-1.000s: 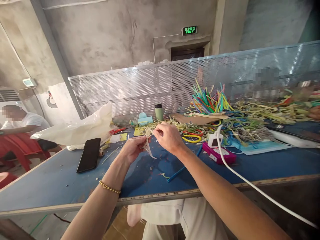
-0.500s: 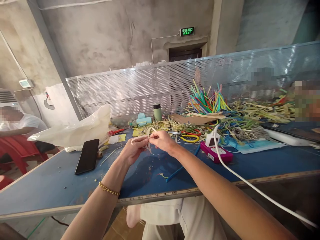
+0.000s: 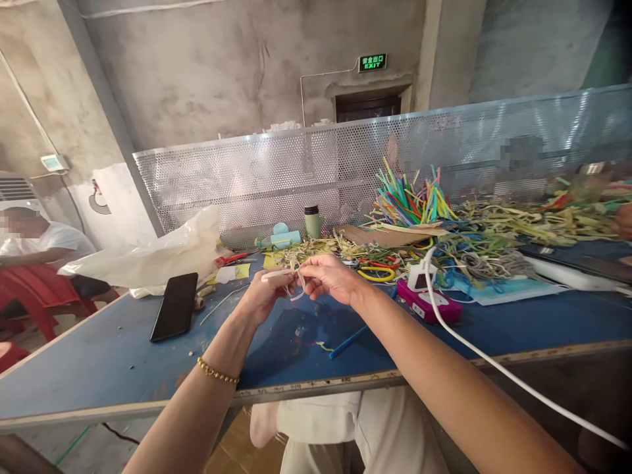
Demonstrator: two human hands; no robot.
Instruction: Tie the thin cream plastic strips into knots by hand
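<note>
Close together above the blue table, my two hands work on a thin pale strip bent into a loop. My left hand is closed on it, with a whitish piece along its thumb. Fingertips of my right hand pinch the strip's other side. The strip's exact material is too small to make out. Below and to the right lies a blue stick beside a small green-white scrap.
A black phone and a white plastic bag lie left. Behind the hands are dried leaf scraps, a green bottle and yellow-handled scissors. A magenta box with a white cable sits right. Another person sits far left.
My right hand has turned and its fingers have spread a little beside the strip. The strip's loop, which stood up above the fingers, now hangs lower between the hands.
</note>
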